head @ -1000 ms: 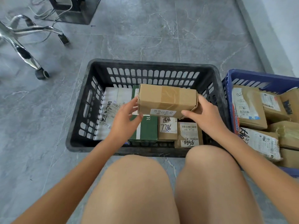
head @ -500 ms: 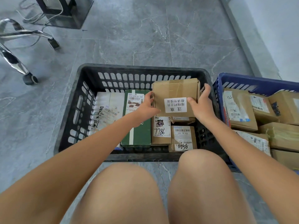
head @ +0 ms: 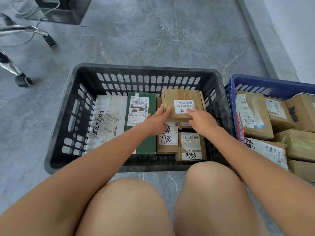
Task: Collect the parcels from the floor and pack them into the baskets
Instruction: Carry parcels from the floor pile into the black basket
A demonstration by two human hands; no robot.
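A brown cardboard parcel (head: 180,97) with a white label lies flat at the back right of the black basket (head: 71,106), on top of other parcels. My left hand (head: 156,120) rests its straight fingers on the parcel's near left corner. My right hand (head: 202,119) lies with fingers extended on its near right edge and label. Below them sit a green box (head: 140,133), a white parcel (head: 109,120), and two small brown parcels marked 7786 (head: 167,142) and 9500 (head: 191,147).
A blue basket (head: 231,99) at the right holds several brown parcels. A chrome chair base with castors (head: 23,80) stands at the left on the grey tiled floor. A dark stand with cables (head: 58,11) is at the top left. My knees fill the foreground.
The brown parcel went from held above the basket to lying flat at the back right. Both hands loosened their grip and now lie on its near edge.
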